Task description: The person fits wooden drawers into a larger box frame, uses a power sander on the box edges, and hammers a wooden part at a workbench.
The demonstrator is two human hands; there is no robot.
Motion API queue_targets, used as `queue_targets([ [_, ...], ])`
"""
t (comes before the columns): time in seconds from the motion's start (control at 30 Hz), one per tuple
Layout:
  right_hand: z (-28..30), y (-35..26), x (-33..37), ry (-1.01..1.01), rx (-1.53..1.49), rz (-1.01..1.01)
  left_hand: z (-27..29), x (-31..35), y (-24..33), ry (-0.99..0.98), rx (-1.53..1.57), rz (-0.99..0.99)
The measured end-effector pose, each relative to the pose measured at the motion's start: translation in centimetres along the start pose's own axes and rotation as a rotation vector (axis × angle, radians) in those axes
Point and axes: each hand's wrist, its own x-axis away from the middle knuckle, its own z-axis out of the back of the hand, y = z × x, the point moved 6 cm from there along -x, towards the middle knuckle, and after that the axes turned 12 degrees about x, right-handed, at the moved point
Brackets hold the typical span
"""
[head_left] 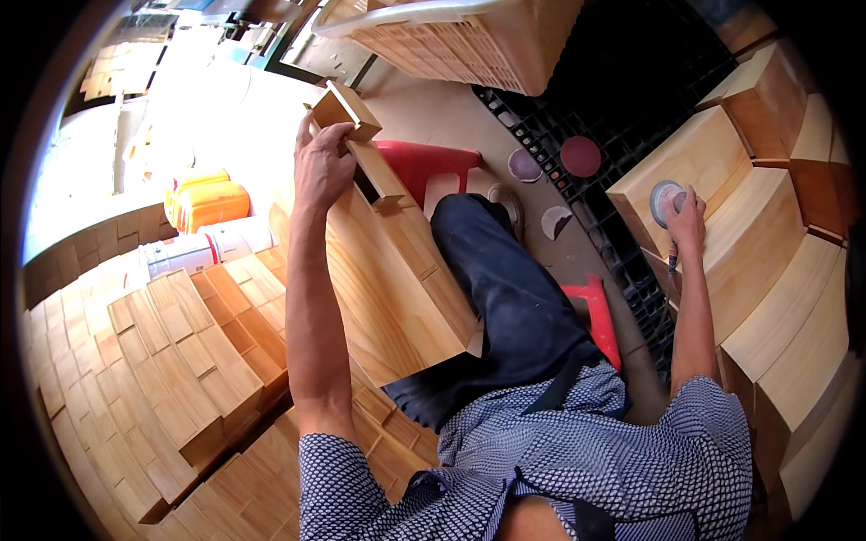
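A long pale wooden box-like piece (397,298) with raised edges and a small open compartment at its far end rests across my lap. My left hand (325,162) is closed over its far end, fingers hooked round the edge beside the compartment. Out to the right, my right hand (688,221) grips a round grey disc sander (666,200) with a hose trailing below it. The sander is against or just over a pale wooden box (690,162) in the stack on that side; I cannot tell if it touches.
Stacked wooden blocks (171,361) fill the left. Wooden pieces (794,334) are piled at right beside a black plastic pallet (613,81). Beyond are a cream crate (451,45), red stool (433,162) and orange containers (212,203). Loose sanding discs (580,156) lie about.
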Motion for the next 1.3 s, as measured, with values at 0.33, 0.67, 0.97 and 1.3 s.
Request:
queue_targets([
  [0.33,0.2,-9.9,-1.4,-0.062,-0.973,0.245,-0.2,0.0,0.5,0.074,0.080,0.003],
  [0.67,11.0,-48.6,5.3,-0.600,-1.100,0.688,0.3,0.4,1.3,0.050,0.124,0.019],
  [0.97,11.5,-55.7,3.6,-0.647,-1.128,0.762,0.6,0.5,2.1,0.070,0.153,0.006],
  [1.3,10.8,-52.9,5.6,-0.529,-1.174,0.820,0.4,0.3,2.4,0.027,0.075,-0.054],
])
